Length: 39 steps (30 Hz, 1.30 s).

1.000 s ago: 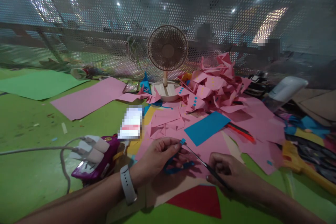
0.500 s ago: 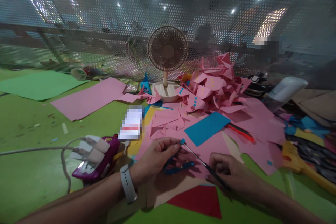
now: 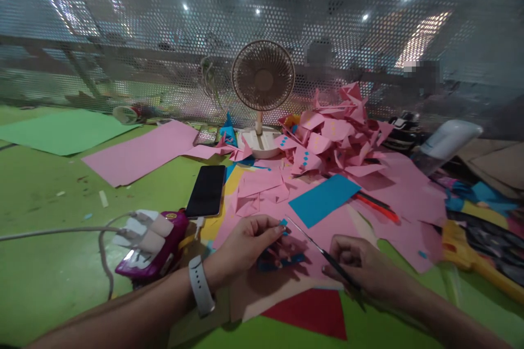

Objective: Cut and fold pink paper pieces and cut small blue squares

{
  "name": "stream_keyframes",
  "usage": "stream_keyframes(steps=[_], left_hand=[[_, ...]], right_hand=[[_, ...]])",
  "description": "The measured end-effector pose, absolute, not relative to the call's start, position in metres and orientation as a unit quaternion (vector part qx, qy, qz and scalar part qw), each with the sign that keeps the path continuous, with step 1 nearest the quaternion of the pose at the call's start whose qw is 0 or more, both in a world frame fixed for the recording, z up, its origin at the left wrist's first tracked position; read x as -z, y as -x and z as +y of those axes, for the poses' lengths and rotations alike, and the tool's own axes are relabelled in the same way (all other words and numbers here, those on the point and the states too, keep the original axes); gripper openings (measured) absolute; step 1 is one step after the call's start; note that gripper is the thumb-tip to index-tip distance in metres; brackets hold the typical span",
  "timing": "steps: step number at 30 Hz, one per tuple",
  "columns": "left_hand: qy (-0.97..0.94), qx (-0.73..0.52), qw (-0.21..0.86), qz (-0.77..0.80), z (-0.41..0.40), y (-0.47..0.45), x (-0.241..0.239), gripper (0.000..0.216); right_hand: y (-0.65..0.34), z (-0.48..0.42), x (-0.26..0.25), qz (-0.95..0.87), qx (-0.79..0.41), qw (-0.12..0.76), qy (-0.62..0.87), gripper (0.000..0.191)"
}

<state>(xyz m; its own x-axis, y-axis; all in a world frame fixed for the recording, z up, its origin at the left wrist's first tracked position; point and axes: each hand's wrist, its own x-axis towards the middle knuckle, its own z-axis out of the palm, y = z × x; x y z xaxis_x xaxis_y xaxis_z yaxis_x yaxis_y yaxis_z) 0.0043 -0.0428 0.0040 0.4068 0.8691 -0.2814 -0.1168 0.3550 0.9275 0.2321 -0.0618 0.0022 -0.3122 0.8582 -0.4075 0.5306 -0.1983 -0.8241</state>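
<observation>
Between the thumb and forefinger of my left hand (image 3: 256, 237) is a small blue paper piece (image 3: 284, 222), its edge sticking out at the fingertips. My right hand (image 3: 354, 262) is closed around a pair of thin metal tweezers (image 3: 311, 241) with a black grip. The tweezer tip points up and left, slightly apart from the blue piece. Under my left fingers lies a darker blue strip (image 3: 282, 263), partly in shadow. Pink paper sheets (image 3: 323, 248) spread beneath both hands. Just beyond them sits a blue paper rectangle (image 3: 323, 200).
A fan (image 3: 263, 79) stands at the back beside a heap of folded pink paper (image 3: 339, 131). A phone (image 3: 207, 191) and a purple power strip with chargers (image 3: 151, 256) lie left. A red pen (image 3: 379, 207), yellow-handled tool (image 3: 470, 251) and spray bottle (image 3: 450, 139) are right.
The tweezer tip has come away from the blue piece in my left fingers, leaving a small gap. The phone screen has gone from lit to dark.
</observation>
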Motion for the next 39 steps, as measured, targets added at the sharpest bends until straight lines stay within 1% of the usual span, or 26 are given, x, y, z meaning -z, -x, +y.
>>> stream_keyframes(steps=[2,5,6,8,10,11,14,16,18,20,21,24,27,30,32,34,35,36,39], left_hand=[[-0.457,-0.337,0.72,0.399,-0.044,-0.003,-0.003,0.033],[-0.47,-0.33,0.737,0.357,-0.048,-0.001,-0.001,0.031],[-0.473,-0.332,0.737,0.35,-0.049,-0.001,-0.001,0.031],[-0.477,-0.336,0.735,0.346,-0.05,-0.001,0.0,0.031],[-0.476,-0.339,0.734,0.346,-0.051,-0.002,0.002,0.032],[-0.475,-0.339,0.736,0.344,-0.051,-0.002,0.004,0.033],[-0.469,-0.333,0.748,0.331,-0.051,-0.003,0.008,0.036],[-0.468,-0.331,0.754,0.321,-0.051,-0.004,0.011,0.037],[-0.472,-0.335,0.751,0.317,-0.052,-0.004,0.012,0.039],[-0.479,-0.335,0.746,0.318,-0.052,-0.004,0.013,0.042],[-0.48,-0.333,0.747,0.318,-0.053,-0.004,0.013,0.043],[-0.479,-0.327,0.753,0.312,-0.053,-0.003,0.014,0.046],[-0.493,-0.321,0.751,0.299,-0.053,-0.003,0.018,0.047],[-0.5,-0.311,0.752,0.295,-0.052,-0.002,0.024,0.046],[-0.495,-0.314,0.754,0.297,-0.05,-0.002,0.027,0.046],[-0.492,-0.319,0.752,0.299,-0.05,-0.002,0.028,0.046],[-0.493,-0.319,0.752,0.3,-0.05,-0.002,0.028,0.046],[-0.494,-0.318,0.752,0.299,-0.05,-0.002,0.026,0.046],[-0.497,-0.313,0.753,0.296,-0.052,-0.001,0.02,0.044]], right_hand=[[-0.238,-0.058,-0.003,-0.665,-0.451,0.148,0.577,0.031],[-0.248,-0.05,-0.006,-0.753,-0.275,0.138,0.581,0.02],[-0.25,-0.048,-0.008,-0.769,-0.222,0.134,0.584,0.02],[-0.253,-0.043,-0.008,-0.779,-0.158,0.121,0.594,0.021],[-0.255,-0.039,-0.007,-0.773,-0.153,0.101,0.607,0.021],[-0.257,-0.037,-0.006,-0.766,-0.175,0.089,0.612,0.022],[-0.262,-0.032,-0.008,-0.744,-0.296,0.047,0.597,0.026],[-0.262,-0.029,-0.02,-0.757,-0.332,0.023,0.562,0.029],[-0.254,-0.023,-0.038,-0.793,-0.28,0.02,0.541,0.03],[-0.233,-0.015,-0.057,-0.82,-0.217,0.076,0.524,0.036],[-0.216,-0.008,-0.063,-0.836,-0.204,0.112,0.497,0.039],[-0.153,0.018,-0.066,-0.886,-0.187,0.161,0.392,0.049],[-0.088,0.05,-0.047,-0.938,-0.148,0.121,0.289,0.063],[-0.041,0.072,-0.023,-0.952,-0.127,0.069,0.269,0.076],[-0.023,0.079,-0.013,-0.957,-0.125,0.037,0.261,0.082],[-0.017,0.081,-0.011,-0.962,-0.118,0.019,0.247,0.082],[-0.019,0.08,-0.013,-0.964,-0.105,0.027,0.242,0.081],[-0.023,0.08,-0.017,-0.966,-0.086,0.048,0.24,0.077],[-0.056,0.074,-0.039,-0.949,-0.023,0.163,0.268,0.065]])
